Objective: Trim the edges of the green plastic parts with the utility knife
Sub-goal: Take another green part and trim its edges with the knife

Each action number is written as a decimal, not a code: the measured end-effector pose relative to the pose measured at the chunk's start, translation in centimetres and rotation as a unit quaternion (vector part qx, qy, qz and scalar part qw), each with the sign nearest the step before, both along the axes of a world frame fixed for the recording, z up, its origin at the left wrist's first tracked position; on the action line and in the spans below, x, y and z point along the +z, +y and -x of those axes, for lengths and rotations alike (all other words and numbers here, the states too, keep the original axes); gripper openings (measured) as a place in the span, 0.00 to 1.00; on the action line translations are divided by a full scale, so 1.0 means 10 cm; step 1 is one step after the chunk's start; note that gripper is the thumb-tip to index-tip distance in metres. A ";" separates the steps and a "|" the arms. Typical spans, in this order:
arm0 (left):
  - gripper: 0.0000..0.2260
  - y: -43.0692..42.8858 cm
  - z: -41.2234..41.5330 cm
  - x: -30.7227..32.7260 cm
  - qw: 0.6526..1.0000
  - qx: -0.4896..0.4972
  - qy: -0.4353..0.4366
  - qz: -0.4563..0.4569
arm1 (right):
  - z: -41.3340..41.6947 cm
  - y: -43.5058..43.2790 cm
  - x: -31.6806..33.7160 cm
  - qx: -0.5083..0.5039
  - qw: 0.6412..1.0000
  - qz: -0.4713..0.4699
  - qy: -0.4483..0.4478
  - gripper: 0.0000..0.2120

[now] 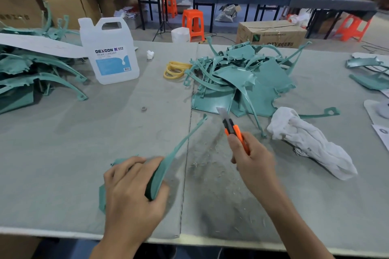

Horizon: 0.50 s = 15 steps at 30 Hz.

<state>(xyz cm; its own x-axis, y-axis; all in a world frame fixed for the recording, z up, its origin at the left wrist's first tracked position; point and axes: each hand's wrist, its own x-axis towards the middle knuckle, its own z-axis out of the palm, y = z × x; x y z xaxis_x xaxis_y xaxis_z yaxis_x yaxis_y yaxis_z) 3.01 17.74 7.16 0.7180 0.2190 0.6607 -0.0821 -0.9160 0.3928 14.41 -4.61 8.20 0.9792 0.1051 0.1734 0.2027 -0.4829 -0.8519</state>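
Grey felt covers the worktable (63, 153), scattered with shavings near its front edge. On it the left hand (130, 191) grips a green plastic part (168, 160) whose thin curved arm reaches away toward the pile of green parts (242, 82). Beside it, the right hand (250, 153) closes round an orange utility knife (233, 130) (blade extended, raised off the part). A white rag (309, 143) lies just right.

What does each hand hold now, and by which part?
The left hand grips a green plastic part by its wide end; the thin arm sticks out free. The right hand grips the utility knife by its orange handle.
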 end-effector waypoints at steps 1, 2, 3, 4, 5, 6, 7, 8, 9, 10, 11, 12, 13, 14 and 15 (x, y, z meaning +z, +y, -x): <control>0.16 -0.01 0.00 0.04 1.000 -0.001 0.011 0.014 | 0.11 0.07 0.01 0.025 0.999 -0.032 -0.008 0.18; 0.17 -0.03 -0.01 0.08 0.999 -0.004 0.018 0.029 | 0.23 0.14 0.02 0.054 0.997 -0.046 -0.019 0.18; 0.17 -0.05 -0.01 0.13 0.999 -0.006 0.021 0.046 | 0.32 0.21 0.02 0.083 0.995 -0.046 -0.033 0.17; 0.18 -0.09 0.00 0.18 0.998 -0.009 0.020 0.061 | 0.40 0.26 0.01 0.110 0.992 -0.034 -0.049 0.16; 0.18 -0.12 0.00 0.23 0.997 -0.010 0.016 0.075 | 0.46 0.31 0.01 0.131 0.989 -0.017 -0.063 0.15; 0.19 -0.16 0.00 0.27 0.996 -0.010 0.011 0.088 | 0.50 0.35 0.02 0.146 0.987 0.001 -0.073 0.15; 0.19 -0.18 0.01 0.31 0.995 -0.010 0.006 0.097 | 0.52 0.38 0.04 0.154 0.985 0.016 -0.079 0.15; 0.20 -0.20 0.01 0.34 0.995 -0.007 0.005 0.100 | 0.52 0.40 0.04 0.157 0.984 0.024 -0.082 0.15; 0.20 -0.20 0.03 0.36 0.995 -0.005 0.008 0.099 | 0.53 0.41 0.04 0.157 0.984 0.029 -0.084 0.16; 0.19 -0.20 0.05 0.37 0.994 -0.004 0.015 0.104 | 0.53 0.41 0.05 0.158 0.983 0.028 -0.084 0.15; 0.18 -0.19 0.06 0.38 0.992 -0.004 0.027 0.126 | 0.52 0.42 0.06 0.162 0.983 0.023 -0.084 0.14; 0.17 -0.18 0.08 0.38 0.985 -0.007 0.043 0.165 | 0.52 0.42 0.08 0.162 0.982 0.022 -0.091 0.13; 0.16 -0.18 0.09 0.38 0.976 -0.016 0.059 0.211 | 0.50 0.43 0.10 0.157 0.982 0.026 -0.105 0.13; 0.16 -0.17 0.11 0.39 0.965 -0.031 0.070 0.251 | 0.48 0.45 0.11 0.150 0.981 0.032 -0.117 0.13; 0.16 -0.16 0.13 0.39 0.956 -0.047 0.075 0.280 | 0.44 0.46 0.12 0.141 0.983 0.026 -0.117 0.15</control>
